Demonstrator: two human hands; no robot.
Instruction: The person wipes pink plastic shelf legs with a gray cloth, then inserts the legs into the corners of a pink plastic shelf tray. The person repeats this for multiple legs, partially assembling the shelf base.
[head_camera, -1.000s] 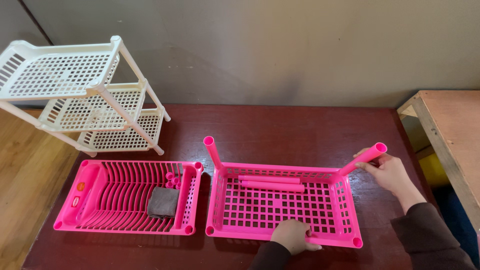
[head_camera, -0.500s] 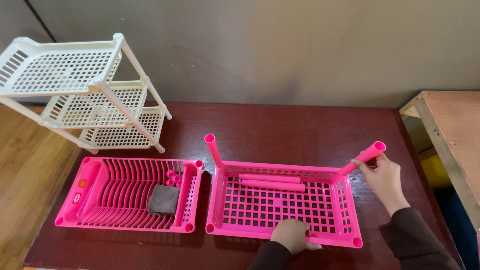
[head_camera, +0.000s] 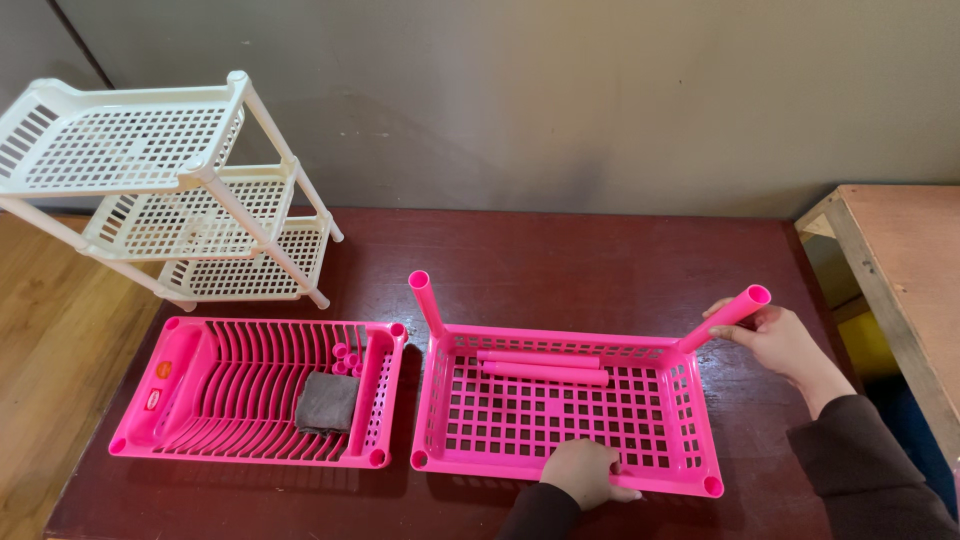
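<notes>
A pink plastic basket tray (head_camera: 520, 425) lies on the dark red table (head_camera: 600, 260). My left hand (head_camera: 585, 472) grips its near rim. My right hand (head_camera: 778, 342) holds a pink tube leg (head_camera: 722, 320) that stands tilted in the tray's far right corner. Another pink tube leg (head_camera: 424, 302) stands in the far left corner. Two loose pink tubes (head_camera: 545, 367) lie inside the tray near its far wall.
A pink slotted rack tray (head_camera: 200, 400) with a grey cloth (head_camera: 326, 402) and small pink caps (head_camera: 347, 357) lies left of the basket. A cream three-tier rack (head_camera: 160, 190) leans at the table's far left. A wooden table (head_camera: 900, 270) stands at the right.
My right hand has stayed on the far right tube leg, which sits a little lower and more tilted in the view. The left hand has not moved.
</notes>
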